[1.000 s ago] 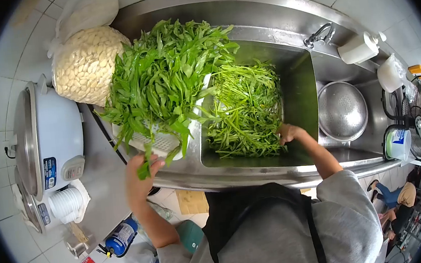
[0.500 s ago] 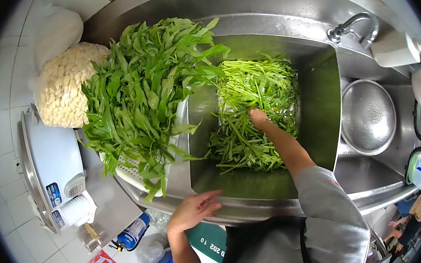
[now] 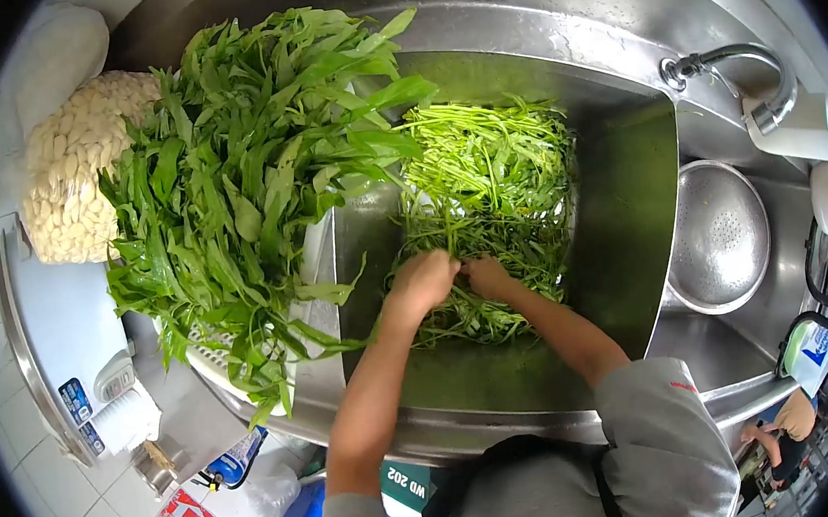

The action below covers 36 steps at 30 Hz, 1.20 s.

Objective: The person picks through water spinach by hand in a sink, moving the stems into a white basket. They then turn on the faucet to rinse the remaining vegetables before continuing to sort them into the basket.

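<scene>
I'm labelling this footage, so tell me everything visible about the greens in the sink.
The greens lie in a loose, tangled heap in the sink: pale, thin stems mostly toward the far side, darker narrow leaves nearer the person. Whitish patches show through gaps. The left hand and right hand are close together at the near part, touching it; their exact grip is hidden.

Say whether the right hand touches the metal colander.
Apart: the head view shows the basin wall standing between the right hand and the metal colander.
</scene>
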Each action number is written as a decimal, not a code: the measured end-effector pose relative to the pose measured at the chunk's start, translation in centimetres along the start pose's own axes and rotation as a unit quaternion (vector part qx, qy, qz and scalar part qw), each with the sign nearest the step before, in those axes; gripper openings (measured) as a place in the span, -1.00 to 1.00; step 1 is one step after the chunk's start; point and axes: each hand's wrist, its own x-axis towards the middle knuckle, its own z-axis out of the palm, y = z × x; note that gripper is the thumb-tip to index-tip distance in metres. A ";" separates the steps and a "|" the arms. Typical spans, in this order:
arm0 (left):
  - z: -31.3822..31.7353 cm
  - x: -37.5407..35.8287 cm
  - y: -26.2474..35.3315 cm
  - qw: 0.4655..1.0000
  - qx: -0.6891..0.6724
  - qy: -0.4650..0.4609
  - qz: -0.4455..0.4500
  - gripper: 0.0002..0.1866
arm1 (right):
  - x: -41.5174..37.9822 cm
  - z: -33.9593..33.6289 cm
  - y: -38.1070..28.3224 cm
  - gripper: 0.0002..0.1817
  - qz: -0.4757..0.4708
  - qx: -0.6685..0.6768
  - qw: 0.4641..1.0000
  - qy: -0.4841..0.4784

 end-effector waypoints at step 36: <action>17.2 15.3 -3.9 0.963 0.099 -0.220 -0.123 -0.31 | 10.6 -13.1 4.4 -0.26 0.114 -0.030 0.938 0.325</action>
